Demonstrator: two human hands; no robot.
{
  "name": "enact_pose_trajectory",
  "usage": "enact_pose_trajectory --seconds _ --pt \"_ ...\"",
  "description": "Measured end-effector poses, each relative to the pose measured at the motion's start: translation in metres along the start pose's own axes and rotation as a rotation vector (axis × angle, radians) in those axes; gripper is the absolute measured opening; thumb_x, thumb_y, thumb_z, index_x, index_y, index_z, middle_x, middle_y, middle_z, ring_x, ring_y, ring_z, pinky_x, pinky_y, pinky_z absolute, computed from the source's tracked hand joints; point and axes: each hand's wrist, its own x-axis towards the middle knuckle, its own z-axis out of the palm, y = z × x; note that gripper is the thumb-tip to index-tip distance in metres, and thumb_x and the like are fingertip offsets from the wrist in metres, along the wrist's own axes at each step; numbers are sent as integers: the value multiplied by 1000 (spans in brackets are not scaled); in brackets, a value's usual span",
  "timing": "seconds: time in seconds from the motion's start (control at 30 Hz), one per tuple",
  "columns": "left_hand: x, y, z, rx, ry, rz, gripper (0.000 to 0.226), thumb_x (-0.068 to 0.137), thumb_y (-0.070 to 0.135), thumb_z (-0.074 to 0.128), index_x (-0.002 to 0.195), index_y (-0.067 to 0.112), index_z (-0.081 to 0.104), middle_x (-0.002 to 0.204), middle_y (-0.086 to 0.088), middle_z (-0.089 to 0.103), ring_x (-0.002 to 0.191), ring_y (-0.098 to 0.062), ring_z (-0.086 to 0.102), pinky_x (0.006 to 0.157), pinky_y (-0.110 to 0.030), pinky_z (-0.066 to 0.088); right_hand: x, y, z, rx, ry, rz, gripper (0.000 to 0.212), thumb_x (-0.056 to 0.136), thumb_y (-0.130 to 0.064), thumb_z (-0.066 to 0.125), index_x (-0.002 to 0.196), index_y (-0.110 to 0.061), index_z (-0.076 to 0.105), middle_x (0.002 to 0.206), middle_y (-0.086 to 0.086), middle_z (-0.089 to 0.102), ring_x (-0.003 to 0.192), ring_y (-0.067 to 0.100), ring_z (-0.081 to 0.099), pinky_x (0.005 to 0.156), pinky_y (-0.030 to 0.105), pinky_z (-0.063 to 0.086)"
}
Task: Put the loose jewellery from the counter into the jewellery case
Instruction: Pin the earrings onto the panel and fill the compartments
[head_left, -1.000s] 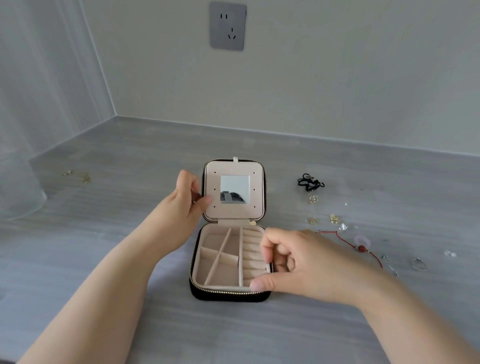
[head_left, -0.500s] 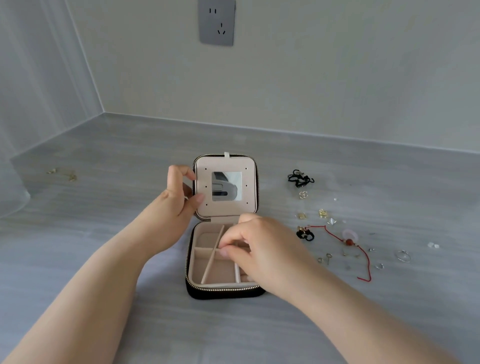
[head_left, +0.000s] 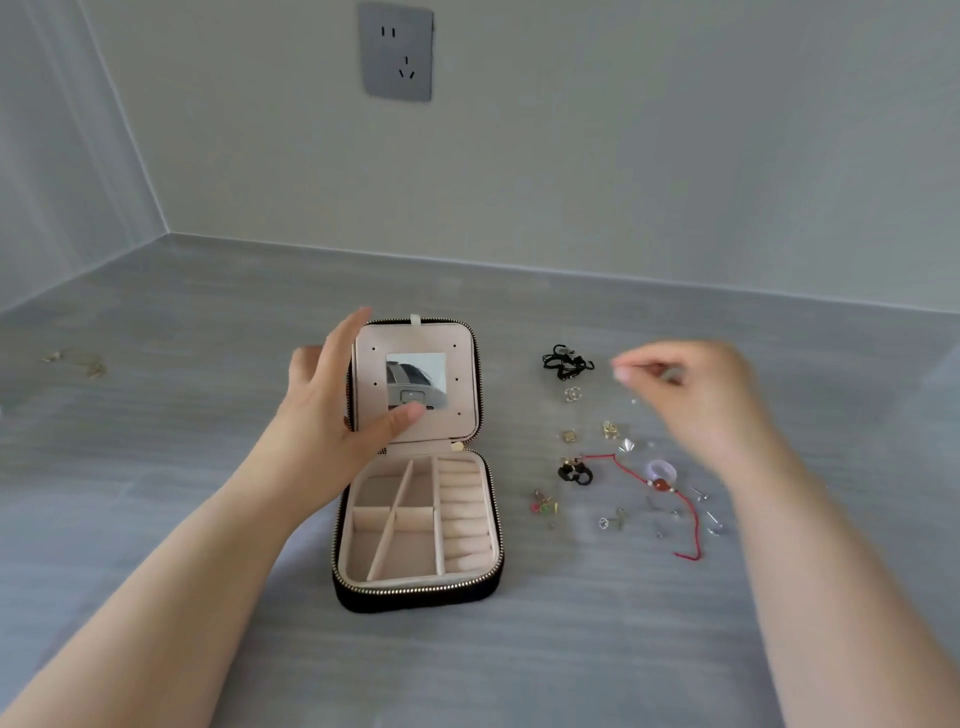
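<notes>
Head view: your left hand (head_left: 337, 410) holds the lid (head_left: 415, 382) of the jewellery case (head_left: 415, 519) upright, thumb pressed on the lid's pink inner face just below the small mirror (head_left: 415, 379), fingers behind the lid's left edge. Hand closed on the lid. Case sits open in the middle of the grey counter (head_left: 156, 441), black outside, zipper around the rim. Base is split into compartments: angled dividers on the left, a column of ring rolls (head_left: 464, 514) on the right. No jewellery visible in any compartment.

Your right hand (head_left: 696, 395) is raised over the loose pieces to the right of the case, motion-blurred, fingertips (head_left: 623, 371) pinched together. Can't tell if anything is between them.

Loose jewellery lies scattered on the counter right of the case, apart from it: black cord piece (head_left: 566, 361) at the far end, small gold pieces (head_left: 571, 434) below it, black ring-like piece (head_left: 575, 472) near the case's hinge level, red string bracelet (head_left: 685, 514) with a reddish bead (head_left: 661, 485) touching a pale ring (head_left: 661, 470), tiny silver studs (head_left: 711, 519) around the string. Thin gold piece (head_left: 78, 361) lies far left on the counter, well apart from the rest.

Grey wall socket (head_left: 397, 52) above the case on the back wall.
</notes>
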Motion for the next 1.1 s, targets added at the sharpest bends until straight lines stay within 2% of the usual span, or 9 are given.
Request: enact_pose_trajectory --seconds 0.13,0.27,0.37,0.47,0.6,0.73,0.83,1.0,1.1 --pt "1 -1 3 61 -13 -7 83 76 45 65 141 41 13 117 5 28 97 -19 47 86 -29 34 11 41 -4 -136 -116 244 7 79 -21 72 73 -24 68 79 -4 68 82 15 63 71 25 42" --pt "1 -4 4 58 -23 -11 97 66 54 65 143 32 10 130 -3 32 121 -26 36 97 -34 30 14 42 18 -171 -222 276 14 75 -27 76 87 -22 71 84 -5 67 86 15 63 72 23 43" --pt "0 -5 5 67 -27 -6 101 68 48 69 144 29 7 138 -7 30 126 -26 31 103 -37 27 13 38 23 -173 -240 224 7 81 -29 70 83 -23 71 79 -6 67 73 12 59 60 20 40" --pt "-1 -3 6 85 -27 6 101 69 43 71 145 28 6 139 -8 30 130 -25 27 105 -38 24 12 37 25 -215 -255 174 28 90 -37 56 86 -13 70 69 4 66 62 20 58 62 27 43" --pt "-4 3 7 146 -11 38 102 69 42 73 145 24 7 137 -11 31 127 -27 27 105 -37 21 10 32 25 -133 -324 159 5 78 -28 72 80 -25 69 75 -8 63 37 -5 51 38 11 35" --pt "-4 5 9 281 58 97 116 56 68 66 145 15 15 140 -16 30 127 -33 25 108 -41 17 9 30 27 -107 -326 134 11 76 -18 75 78 -26 68 67 -11 58 37 -11 48 36 11 31" --pt "-4 5 11 324 119 166 114 55 57 74 145 17 17 142 -14 28 128 -35 22 108 -43 16 9 31 29 -87 -303 138 17 76 -15 74 72 -30 66 65 -13 59 36 -4 49 39 16 33" --pt "-8 13 12 325 152 337 102 56 49 80 138 22 25 128 -10 44 113 -20 29 97 -33 20 7 27 31 15 -242 110 18 78 -11 71 75 -29 67 78 -9 69 55 -3 60 45 8 39" --pt "-8 18 11 220 108 405 86 59 38 83 131 16 41 113 4 51 103 -7 37 91 -5 22 -3 3 31 351 -156 65 21 75 -7 74 71 -27 70 72 -12 72 67 1 66 65 9 47"
